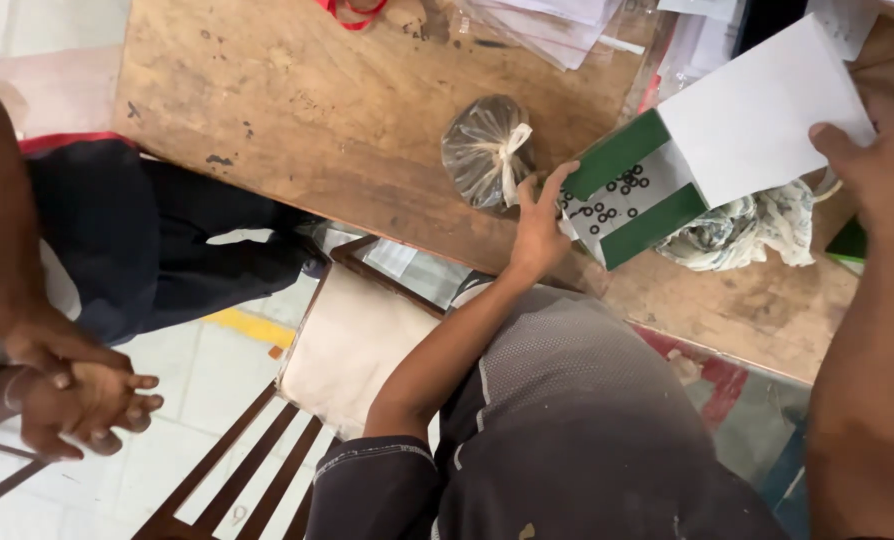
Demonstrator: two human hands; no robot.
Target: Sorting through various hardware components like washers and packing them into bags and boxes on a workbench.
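Note:
My left hand (539,228) grips the near corner of a green and white cardboard box (635,195) held over the wooden table (327,110). Several small black rings (607,205) lie loose inside the box on its white bottom. My right hand (872,160) holds the far edge of the box's raised white lid (762,110), with the thumb pressed on top. The box is tilted, its open side facing me.
A knotted clear plastic bag (487,150) sits on the table just left of the box. A crumpled patterned cloth (747,232) lies under the box. Papers in plastic sleeves (557,25) lie at the far edge. A cushioned wooden chair (352,345) stands below. Another person's clasped hands (77,395) are at left.

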